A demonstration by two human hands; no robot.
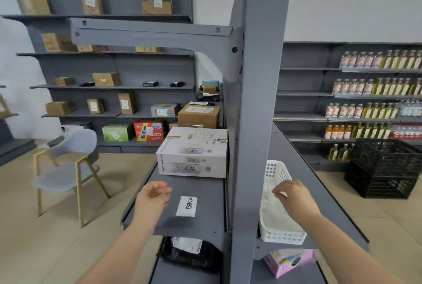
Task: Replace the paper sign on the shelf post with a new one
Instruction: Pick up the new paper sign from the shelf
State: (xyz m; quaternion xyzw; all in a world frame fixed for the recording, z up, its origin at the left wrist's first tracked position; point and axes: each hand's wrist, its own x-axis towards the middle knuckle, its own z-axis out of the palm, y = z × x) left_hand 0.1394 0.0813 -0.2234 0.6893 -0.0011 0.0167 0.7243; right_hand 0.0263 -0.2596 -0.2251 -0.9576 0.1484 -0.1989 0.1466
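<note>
A tall grey shelf post (258,105) rises in the middle of the view, and its visible face is bare. A white paper sign (186,206) with black handwritten marks lies flat on the grey shelf (201,226) left of the post. My left hand (153,194) hovers just left of the sign, fingers loosely curled, holding nothing. My right hand (294,194) is right of the post, over a white plastic basket (282,235) with crumpled white paper inside. Its fingertips are pinched together, and I cannot tell whether they hold anything.
A large white carton (194,153) and a brown box (198,115) stand further back on the same shelf. A grey chair (68,169) stands at the left, black crates (386,167) at the right. A black bag (189,254) and a pink box (287,262) lie on the lower shelf.
</note>
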